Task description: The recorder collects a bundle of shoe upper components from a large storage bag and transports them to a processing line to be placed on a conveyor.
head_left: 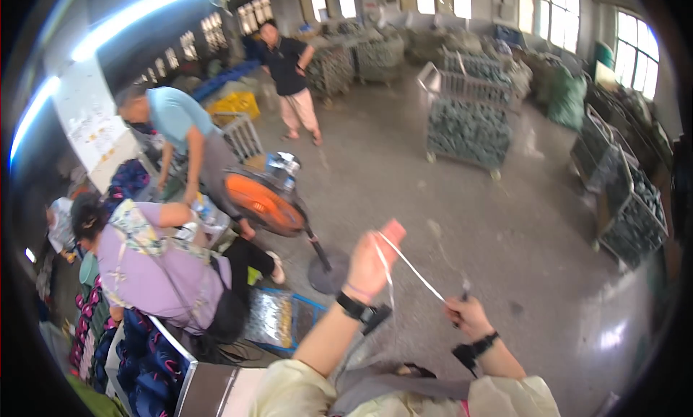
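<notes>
A white cord (416, 270) stretches taut between my two hands in front of me. My left hand (369, 264) is raised and closed on the cord's upper part, and a loose length hangs down beside its wrist. At its fingertips shows a pinkish-red patch (394, 231), too blurred to name. Lower and to the right, my right hand (471, 318) pinches the cord's other end. A small dark thing (465, 288) shows at its fingers; I cannot make out its kind. Both wrists wear black straps.
An orange pedestal fan (263, 204) and a blue-framed stool (271, 319) stand left. A person in lilac (162, 265) sits there; one in light blue (177, 117) bends over; another (287, 70) stands farther back. Wire carts (469, 124) hold dark pieces, near a green sack (567, 99).
</notes>
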Demonstrator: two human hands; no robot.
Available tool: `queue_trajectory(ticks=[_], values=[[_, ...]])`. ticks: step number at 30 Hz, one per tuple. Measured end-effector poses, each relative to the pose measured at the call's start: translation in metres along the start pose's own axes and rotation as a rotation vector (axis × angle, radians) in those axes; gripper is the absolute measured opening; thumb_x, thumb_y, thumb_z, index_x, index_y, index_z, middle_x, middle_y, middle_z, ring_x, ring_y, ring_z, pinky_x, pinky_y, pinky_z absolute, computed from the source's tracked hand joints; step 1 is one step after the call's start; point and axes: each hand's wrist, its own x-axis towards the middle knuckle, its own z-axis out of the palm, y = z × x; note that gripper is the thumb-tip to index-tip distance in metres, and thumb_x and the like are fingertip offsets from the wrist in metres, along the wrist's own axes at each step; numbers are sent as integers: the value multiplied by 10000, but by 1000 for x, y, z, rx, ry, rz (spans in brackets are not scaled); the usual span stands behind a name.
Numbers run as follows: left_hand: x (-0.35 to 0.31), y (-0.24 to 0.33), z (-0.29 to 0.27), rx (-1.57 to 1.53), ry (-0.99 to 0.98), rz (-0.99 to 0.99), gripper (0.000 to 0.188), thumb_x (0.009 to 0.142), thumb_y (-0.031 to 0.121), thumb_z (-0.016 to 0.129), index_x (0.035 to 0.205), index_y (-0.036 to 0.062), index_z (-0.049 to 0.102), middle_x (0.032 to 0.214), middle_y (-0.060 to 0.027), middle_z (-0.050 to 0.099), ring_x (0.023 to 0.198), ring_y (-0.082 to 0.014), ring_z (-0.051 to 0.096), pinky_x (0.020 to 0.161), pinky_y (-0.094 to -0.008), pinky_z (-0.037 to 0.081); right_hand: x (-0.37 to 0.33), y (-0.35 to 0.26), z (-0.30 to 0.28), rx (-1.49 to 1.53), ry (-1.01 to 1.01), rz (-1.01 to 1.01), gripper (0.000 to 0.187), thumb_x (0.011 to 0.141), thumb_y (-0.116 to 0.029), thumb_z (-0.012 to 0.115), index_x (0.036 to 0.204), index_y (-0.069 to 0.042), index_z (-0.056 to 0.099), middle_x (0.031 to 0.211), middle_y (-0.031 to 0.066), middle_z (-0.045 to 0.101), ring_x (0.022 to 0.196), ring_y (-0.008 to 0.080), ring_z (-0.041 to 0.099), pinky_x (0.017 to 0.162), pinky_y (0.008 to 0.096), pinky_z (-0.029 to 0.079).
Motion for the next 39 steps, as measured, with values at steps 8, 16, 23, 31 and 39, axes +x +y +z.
queue_trajectory(ticks=[8,16,23,31,39], values=[[151,47,-52,36,204,237,350,895,346,502,938,3,551,957,-105,604,999,-224,536,908,-415,419,186,-63,7,-10,33,147,136,803,-26,565,921,32,532,856,147,635,641,148,574,430,218,362],[349,82,-80,78,276,179,247,889,280,532,813,47,563,878,-86,607,906,-208,565,879,-409,438,383,-122,5,-114,223,431,108,818,-38,538,893,30,578,776,124,628,563,141,540,414,220,336],[467,113,-92,142,247,150,311,902,329,498,695,96,500,806,-58,566,842,-175,535,844,-366,438,504,-145,24,-28,26,626,119,823,-71,543,831,35,597,686,82,581,541,110,494,398,209,328],[607,187,-164,477,300,437,305,882,95,494,624,121,333,618,18,360,525,-78,338,430,-203,265,703,-183,73,-255,-124,703,163,821,-137,594,749,9,594,671,43,560,516,82,456,390,209,301],[692,303,-207,965,551,544,360,856,38,516,587,104,286,596,36,360,525,-47,324,442,-210,264,887,-235,154,-562,-282,686,132,777,-147,625,738,-26,587,576,27,523,449,93,444,386,240,311]])
